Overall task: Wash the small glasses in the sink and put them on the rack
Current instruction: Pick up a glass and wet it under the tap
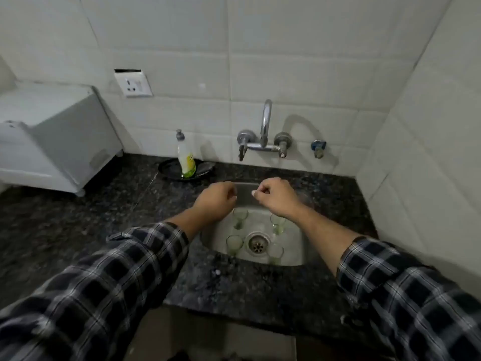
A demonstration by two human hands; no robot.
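AT THE SINK: A person in a checked shirt [104, 295] stands at a dark stone counter [78, 217] set against a white tiled wall [286, 48], both arms stretched over the steel sink [295, 243]. A white appliance [52, 134] sits well to the left of the sink.

The left hand [216, 201] hangs over the sink's back-left edge and the right hand [278, 195] over its back-right, near each other but apart. Each has its fingers curled into a loose fist and grips nothing. The right thumb lies against the forefinger.

A tap [264, 131] is fixed to the wall behind the sink, with no water visible at its spout. A soap bottle [186, 158] stands on a black plate [169, 168] behind the sink to the left. Four small glasses [234, 244] stand upright on the sink floor, ringed around the drain [257, 243], and neither hand touches them. No rack is in view.

By the look of it, the task is at its very start, with nothing yet washed. The next move probably calls for one hand to uncurl and reach the tap handles behind the sink. It could instead drop onto a glass below, and thin glass against steel would want care.
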